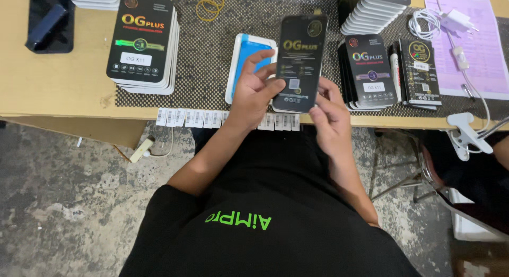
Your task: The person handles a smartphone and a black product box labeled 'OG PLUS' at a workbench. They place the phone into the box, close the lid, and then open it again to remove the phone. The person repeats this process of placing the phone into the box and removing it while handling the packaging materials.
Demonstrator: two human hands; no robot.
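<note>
Head view: the flat black screen-protector package [300,62] is held upright above the near edge of the table [58,80], between both hands. The left hand [253,94] has its fingers [261,62] clenched on the package's left edge and lower face, thumb pressing near the small square code patch. The right hand [330,115] pinches the package's lower right corner. The step in hand looks like handling or labelling one package at a time; a following move would call for a steady pinch so the thin package does not slip or bend.

Just behind the package lies a white-and-blue tray [245,62]. Left of it stands a tall stack of like packages [142,43]; right of it a smaller stack [368,70]. A strip of small barcode stickers [191,118] runs along the table edge below the package. The table is pale wood under a dark woven mat [212,54]. Far right lie a white charger with cable [450,22] and pink paper [477,49]. Below is a rough, stained concrete floor [63,202].
</note>
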